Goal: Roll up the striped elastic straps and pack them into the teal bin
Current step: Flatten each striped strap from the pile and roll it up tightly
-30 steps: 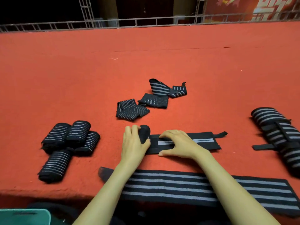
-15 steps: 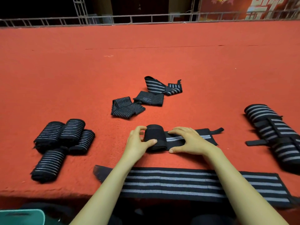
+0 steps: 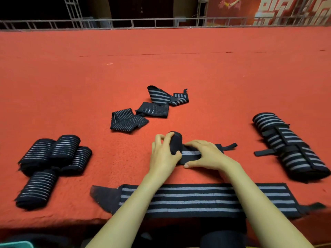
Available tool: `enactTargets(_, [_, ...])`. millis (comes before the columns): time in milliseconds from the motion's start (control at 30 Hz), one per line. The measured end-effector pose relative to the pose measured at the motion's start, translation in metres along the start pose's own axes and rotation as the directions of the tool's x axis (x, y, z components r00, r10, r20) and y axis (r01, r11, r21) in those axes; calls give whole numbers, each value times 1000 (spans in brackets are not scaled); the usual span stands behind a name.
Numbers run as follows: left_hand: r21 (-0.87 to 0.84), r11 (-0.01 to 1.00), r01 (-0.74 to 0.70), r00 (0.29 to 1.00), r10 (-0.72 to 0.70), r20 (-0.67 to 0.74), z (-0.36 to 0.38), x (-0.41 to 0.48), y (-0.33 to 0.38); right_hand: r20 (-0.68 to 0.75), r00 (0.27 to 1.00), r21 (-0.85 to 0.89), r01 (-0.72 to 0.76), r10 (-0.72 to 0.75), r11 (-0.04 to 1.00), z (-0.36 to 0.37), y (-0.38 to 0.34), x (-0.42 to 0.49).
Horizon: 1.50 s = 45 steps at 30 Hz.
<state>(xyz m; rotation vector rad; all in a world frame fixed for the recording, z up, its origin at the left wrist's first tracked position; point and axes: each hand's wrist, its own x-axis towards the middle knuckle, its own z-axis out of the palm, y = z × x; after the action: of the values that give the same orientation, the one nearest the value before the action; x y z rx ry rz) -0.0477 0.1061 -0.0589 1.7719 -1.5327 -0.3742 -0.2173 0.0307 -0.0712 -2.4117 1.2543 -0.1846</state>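
A black strap with grey stripes lies on the red table, partly wound into a roll at its left end. My left hand grips that roll, fingers over the top and thumb on its near side. My right hand presses on the flat part just right of the roll, thumb at the near edge. The strap's loop tab sticks out past my right hand. A corner of the teal bin shows at the bottom left, below the table edge.
Several rolled straps are piled at the left. A long wide strap lies flat along the near table edge under my forearms. Three folded straps sit in the middle. Large rolled straps lie at the right.
The roll has grown and moved rightward along the strap. Both hands shifted right with it, and the flat part between roll and tab is shorter.
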Motion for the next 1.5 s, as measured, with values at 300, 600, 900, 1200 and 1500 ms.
enactTargets(300, [30, 951, -307, 947, 302, 112, 32, -2, 16, -32, 994, 67, -102, 105, 992, -19, 39, -30])
enactTargets(600, [-261, 965, -9, 994, 36, 100, 17, 13, 22, -64, 991, 217, -102, 118, 971, -19, 51, -42])
enactTargets(900, [-254, 903, 346, 916, -266, 301, 39, 17, 41, -63, 988, 277, -115, 138, 954, -16, 53, -42])
enactTargets(1200, [-273, 877, 395, 914, -344, 216, 0, 14, 13, -74, 983, 93, -159, 166, 983, -16, 35, -32])
enactTargets(1500, [88, 991, -100, 995, 97, 40, 22, 6, 30, -53, 997, 187, -52, 63, 981, -12, 24, -24])
